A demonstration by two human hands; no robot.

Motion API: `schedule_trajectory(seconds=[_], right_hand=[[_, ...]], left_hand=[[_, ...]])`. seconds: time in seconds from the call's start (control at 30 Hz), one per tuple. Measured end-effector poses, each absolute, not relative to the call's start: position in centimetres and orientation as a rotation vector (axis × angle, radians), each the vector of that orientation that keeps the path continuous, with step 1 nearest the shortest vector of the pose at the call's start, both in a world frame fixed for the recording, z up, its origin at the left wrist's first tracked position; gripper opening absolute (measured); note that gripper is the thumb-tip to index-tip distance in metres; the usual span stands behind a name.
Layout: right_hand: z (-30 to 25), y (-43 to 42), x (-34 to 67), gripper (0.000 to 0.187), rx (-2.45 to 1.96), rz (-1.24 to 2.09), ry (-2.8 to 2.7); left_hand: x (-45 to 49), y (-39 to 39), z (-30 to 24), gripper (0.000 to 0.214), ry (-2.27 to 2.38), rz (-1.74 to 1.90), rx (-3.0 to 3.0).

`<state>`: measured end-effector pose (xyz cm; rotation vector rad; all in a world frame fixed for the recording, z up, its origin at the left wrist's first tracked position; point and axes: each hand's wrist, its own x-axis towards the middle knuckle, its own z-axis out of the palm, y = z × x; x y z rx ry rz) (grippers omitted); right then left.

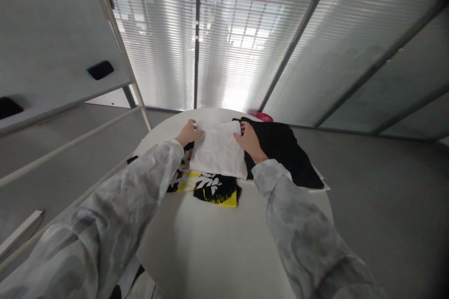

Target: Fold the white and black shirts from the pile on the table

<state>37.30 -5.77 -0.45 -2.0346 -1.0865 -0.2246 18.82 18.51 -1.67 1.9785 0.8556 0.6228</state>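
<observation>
A folded white cloth (219, 149), seemingly a garment, lies near the far side of the round white table (224, 233). At its upper left corner is my left hand (187, 133), thumb over the fabric and fingers curled at the edge. My right hand (251, 142) grips the upper right edge in much the same way, its fingers bent. Beneath the white cloth, a black fabric piece with yellow and white print (217, 190) sticks out toward me and to the left. Black cloth (286, 149) spreads to the right, under and beside my right hand.
Something pink and mesh-like (264, 117) shows at the table's far edge. A whiteboard (59, 23) on a white frame with rails (70, 145) stands close on the left. Ribbed translucent panels (231, 56) rise behind the table. Grey floor (382, 196) lies to the right.
</observation>
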Motion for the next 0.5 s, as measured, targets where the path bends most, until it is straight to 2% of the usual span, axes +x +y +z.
schedule_trajectory(seconds=[0.1,0.17,0.37,0.5], right_hand=[[-1.9,-9.2,35.0,0.037,-2.156,-0.272,-1.064],[-2.8,-11.8,33.1,0.029,-2.184,-0.230,-1.106],[-4.0,-17.2,28.5,0.034,-1.945,-0.079,-1.210],[-3.9,-19.1,27.0,0.037,-2.071,-0.257,-1.184]], left_hand=[[14.7,17.0,-1.9,0.071,0.755,0.576,2.118],[11.8,15.3,-2.3,0.061,0.738,0.553,2.180],[6.2,10.0,-3.0,0.056,0.619,0.582,2.179],[5.2,9.0,-2.5,0.060,0.454,0.583,2.222]])
